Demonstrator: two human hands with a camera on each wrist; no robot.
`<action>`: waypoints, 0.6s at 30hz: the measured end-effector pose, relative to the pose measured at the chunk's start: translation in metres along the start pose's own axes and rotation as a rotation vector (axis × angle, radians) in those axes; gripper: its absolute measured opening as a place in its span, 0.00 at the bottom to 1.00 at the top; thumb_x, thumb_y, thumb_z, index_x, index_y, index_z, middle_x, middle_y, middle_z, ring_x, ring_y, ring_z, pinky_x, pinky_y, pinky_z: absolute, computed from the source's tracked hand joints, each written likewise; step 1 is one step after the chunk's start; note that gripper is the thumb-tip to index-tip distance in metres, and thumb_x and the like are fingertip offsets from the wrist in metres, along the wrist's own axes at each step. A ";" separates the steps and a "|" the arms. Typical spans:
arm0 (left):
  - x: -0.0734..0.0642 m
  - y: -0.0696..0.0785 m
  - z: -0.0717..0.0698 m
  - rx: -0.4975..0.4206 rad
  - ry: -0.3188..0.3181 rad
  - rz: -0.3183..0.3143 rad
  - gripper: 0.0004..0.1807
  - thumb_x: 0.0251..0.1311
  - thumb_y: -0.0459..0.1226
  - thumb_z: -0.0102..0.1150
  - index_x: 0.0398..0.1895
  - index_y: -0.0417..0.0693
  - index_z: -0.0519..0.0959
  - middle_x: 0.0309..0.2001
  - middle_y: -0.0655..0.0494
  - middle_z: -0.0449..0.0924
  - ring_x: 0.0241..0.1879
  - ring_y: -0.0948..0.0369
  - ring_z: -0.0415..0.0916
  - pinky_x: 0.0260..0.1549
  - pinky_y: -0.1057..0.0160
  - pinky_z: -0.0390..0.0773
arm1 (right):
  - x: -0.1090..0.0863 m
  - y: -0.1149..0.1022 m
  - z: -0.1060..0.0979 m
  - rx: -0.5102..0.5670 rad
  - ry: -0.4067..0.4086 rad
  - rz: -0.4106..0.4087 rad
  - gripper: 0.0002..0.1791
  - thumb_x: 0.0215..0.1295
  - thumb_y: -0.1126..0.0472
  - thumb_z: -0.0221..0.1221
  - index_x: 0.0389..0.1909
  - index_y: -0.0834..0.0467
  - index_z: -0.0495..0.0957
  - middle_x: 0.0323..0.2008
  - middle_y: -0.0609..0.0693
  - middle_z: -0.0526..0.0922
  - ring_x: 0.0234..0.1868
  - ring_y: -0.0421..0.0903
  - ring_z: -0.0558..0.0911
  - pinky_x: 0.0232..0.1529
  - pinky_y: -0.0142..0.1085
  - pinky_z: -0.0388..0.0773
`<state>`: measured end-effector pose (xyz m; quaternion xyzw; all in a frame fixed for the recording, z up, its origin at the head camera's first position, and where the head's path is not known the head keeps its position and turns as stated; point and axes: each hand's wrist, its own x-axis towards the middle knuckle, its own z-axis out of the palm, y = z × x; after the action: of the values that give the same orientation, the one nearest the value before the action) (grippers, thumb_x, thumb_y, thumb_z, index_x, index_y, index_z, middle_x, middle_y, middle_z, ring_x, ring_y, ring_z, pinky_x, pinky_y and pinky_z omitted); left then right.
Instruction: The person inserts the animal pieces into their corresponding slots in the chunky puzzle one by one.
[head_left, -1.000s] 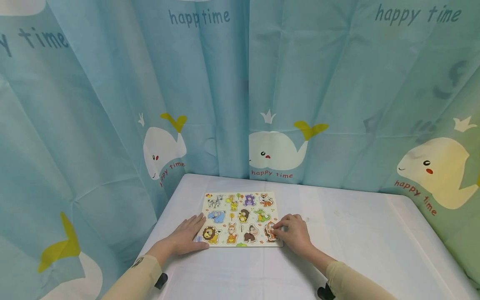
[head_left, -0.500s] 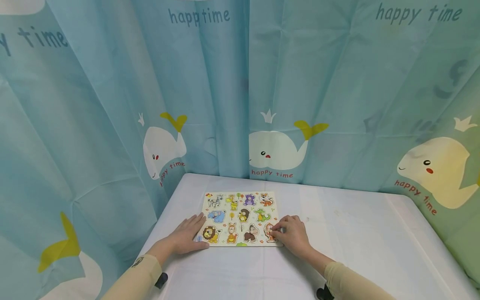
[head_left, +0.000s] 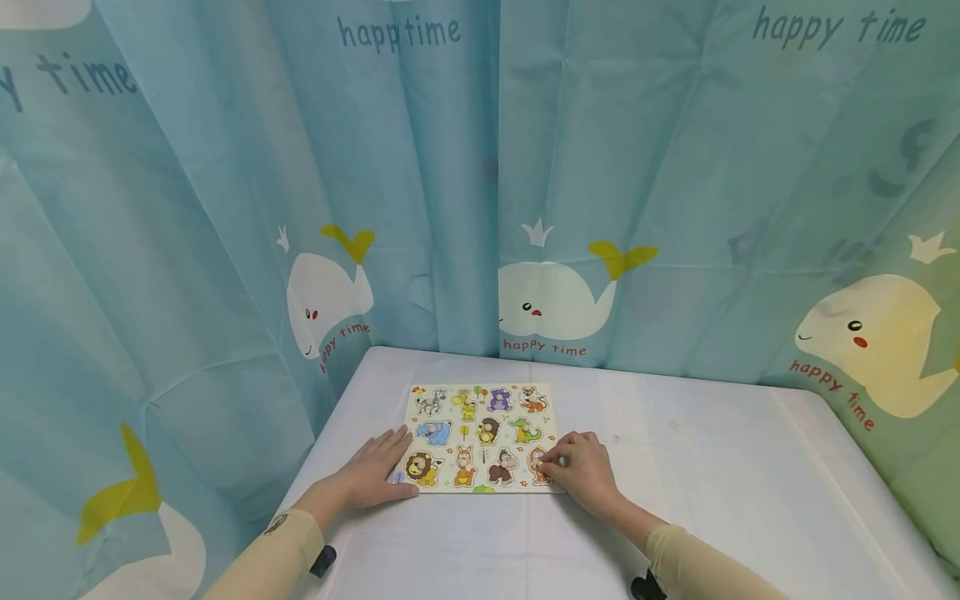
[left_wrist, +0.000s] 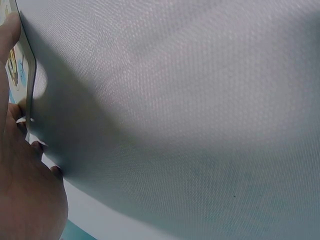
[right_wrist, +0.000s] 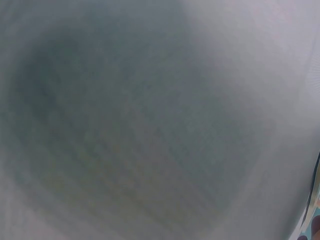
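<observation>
A wooden animal puzzle board [head_left: 478, 488] lies flat on the table in the head view, with knobbed animal pieces sitting in its recesses. My left hand [head_left: 375, 468] rests along its left side, fingers extended over the edge and thumb at the near corner. At the near right corner, my right hand [head_left: 587, 468] pinches the orange monkey puzzle piece [head_left: 537, 471] between thumb and forefinger. That piece looks level in its recess, though the fingers partly cover it. The left wrist view catches the board's edge [left_wrist: 31, 85] beside the hand; the right wrist view is mostly blurred tabletop.
Beside the monkey piece sits a brown gorilla piece [head_left: 503, 468], and above it a green crocodile piece [head_left: 527, 430]. A white-covered table [head_left: 697, 475] extends to the right. Blue whale-print curtains [head_left: 555, 167] hang behind and along the sides.
The orange monkey piece, tilted and off its outline one second ago, now sits level in its recess. My right hand has shifted slightly left with it; the left hand stays put.
</observation>
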<state>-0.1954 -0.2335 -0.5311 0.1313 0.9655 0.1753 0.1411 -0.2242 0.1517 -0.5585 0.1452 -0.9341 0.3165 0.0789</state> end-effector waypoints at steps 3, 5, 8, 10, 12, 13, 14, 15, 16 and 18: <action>0.000 0.000 0.000 -0.004 0.001 -0.001 0.55 0.59 0.65 0.64 0.80 0.42 0.58 0.81 0.47 0.50 0.80 0.46 0.45 0.77 0.43 0.48 | 0.000 0.000 0.000 -0.002 -0.004 0.005 0.07 0.54 0.54 0.77 0.24 0.42 0.87 0.34 0.36 0.78 0.47 0.46 0.73 0.48 0.47 0.69; 0.000 0.000 0.000 -0.001 0.001 -0.002 0.55 0.59 0.65 0.63 0.80 0.42 0.58 0.81 0.47 0.50 0.80 0.46 0.45 0.77 0.43 0.48 | 0.000 0.000 0.000 -0.001 -0.005 0.007 0.07 0.54 0.54 0.77 0.24 0.42 0.87 0.34 0.36 0.78 0.47 0.47 0.73 0.49 0.47 0.70; 0.001 0.000 0.001 0.007 0.002 0.000 0.55 0.59 0.66 0.63 0.80 0.42 0.58 0.81 0.48 0.50 0.80 0.46 0.45 0.77 0.44 0.48 | 0.000 0.000 0.000 0.000 -0.003 0.010 0.07 0.53 0.54 0.77 0.25 0.42 0.87 0.34 0.36 0.78 0.47 0.47 0.73 0.49 0.47 0.70; 0.001 0.000 0.001 0.010 0.004 0.003 0.55 0.59 0.66 0.63 0.80 0.42 0.58 0.81 0.48 0.50 0.80 0.46 0.45 0.77 0.44 0.48 | 0.001 0.001 0.001 -0.001 0.000 0.009 0.07 0.53 0.54 0.78 0.25 0.42 0.88 0.34 0.36 0.78 0.47 0.47 0.73 0.49 0.47 0.70; 0.001 -0.001 0.001 0.010 0.005 0.005 0.55 0.59 0.66 0.63 0.80 0.42 0.58 0.81 0.48 0.50 0.80 0.46 0.45 0.77 0.44 0.48 | 0.001 0.001 0.001 -0.003 0.003 0.010 0.07 0.53 0.54 0.78 0.25 0.43 0.88 0.34 0.36 0.78 0.47 0.47 0.73 0.48 0.47 0.70; 0.001 -0.001 0.001 0.008 0.005 0.005 0.55 0.59 0.66 0.63 0.80 0.42 0.58 0.81 0.48 0.50 0.80 0.46 0.45 0.77 0.43 0.48 | 0.001 0.001 0.001 -0.004 0.003 0.010 0.07 0.53 0.54 0.78 0.25 0.43 0.88 0.34 0.36 0.78 0.47 0.47 0.73 0.48 0.47 0.70; 0.001 -0.001 0.001 0.007 0.005 0.005 0.55 0.59 0.66 0.63 0.80 0.42 0.58 0.81 0.48 0.50 0.80 0.46 0.45 0.77 0.43 0.48 | 0.001 0.001 0.001 -0.005 0.004 0.009 0.06 0.53 0.54 0.78 0.25 0.43 0.88 0.33 0.36 0.78 0.47 0.47 0.73 0.48 0.47 0.70; 0.001 0.000 0.001 0.006 0.006 0.005 0.55 0.59 0.66 0.63 0.80 0.42 0.58 0.81 0.48 0.50 0.80 0.46 0.45 0.77 0.43 0.48 | 0.001 0.001 0.001 -0.006 0.004 0.009 0.06 0.53 0.54 0.78 0.25 0.43 0.88 0.33 0.36 0.78 0.47 0.47 0.73 0.48 0.47 0.70; 0.001 0.000 0.001 0.005 0.006 0.005 0.55 0.59 0.66 0.63 0.80 0.43 0.58 0.81 0.48 0.50 0.80 0.46 0.45 0.77 0.43 0.48 | 0.001 0.001 0.001 -0.007 0.004 0.009 0.06 0.53 0.54 0.78 0.25 0.43 0.88 0.33 0.36 0.78 0.47 0.47 0.73 0.48 0.47 0.69; 0.000 0.000 0.001 0.003 0.005 0.004 0.55 0.59 0.66 0.63 0.80 0.43 0.57 0.81 0.48 0.50 0.80 0.46 0.45 0.77 0.43 0.48 | 0.001 0.001 0.002 -0.006 0.004 0.009 0.06 0.53 0.54 0.78 0.25 0.43 0.88 0.33 0.36 0.78 0.47 0.47 0.73 0.48 0.47 0.69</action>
<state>-0.1956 -0.2332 -0.5320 0.1329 0.9658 0.1744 0.1381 -0.2253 0.1510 -0.5598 0.1399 -0.9356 0.3142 0.0800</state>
